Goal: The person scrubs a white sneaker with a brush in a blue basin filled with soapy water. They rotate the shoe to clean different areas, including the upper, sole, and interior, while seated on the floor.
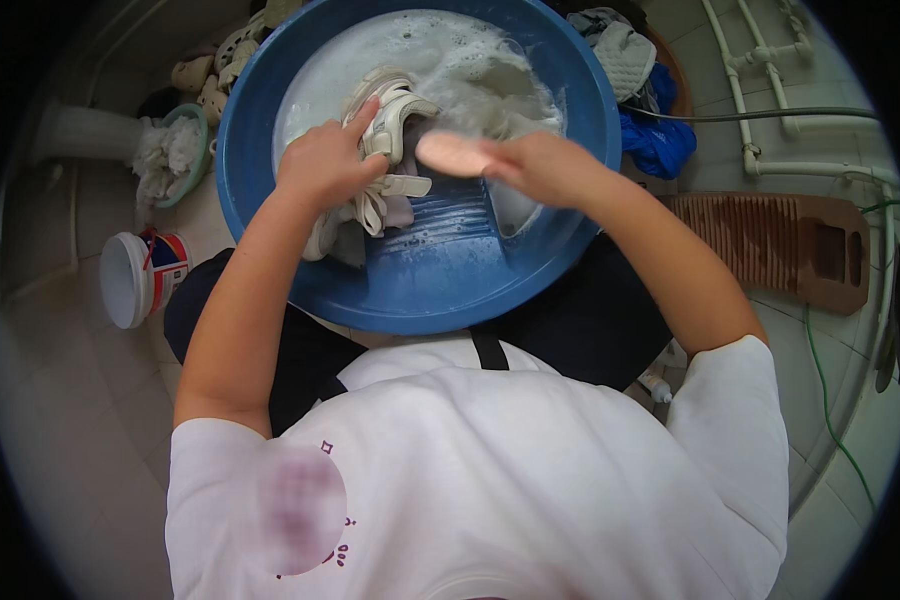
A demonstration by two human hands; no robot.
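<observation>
A large blue plastic tub (420, 300) with a ribbed washboard section holds cloudy, soapy water (450, 45). My left hand (330, 161) grips a white shoe (390, 124) with straps, over the left part of the tub. Just right of the shoe, my right hand (532, 169) holds a pale pink brush (454, 154), blurred, its flat back upward. The bristles are hidden. Below my left hand, another pale shoe (319, 238) shows in part against the tub's ribbed section.
A white bucket (124, 279) lies tipped at left, below a green basin (199, 127) with white fluffy material. Clogs (211, 97) sit beyond. At right are a brown washboard (750, 240), blue cloth (656, 142), pipes (817, 169), a hose (750, 115) and a small bottle (655, 387).
</observation>
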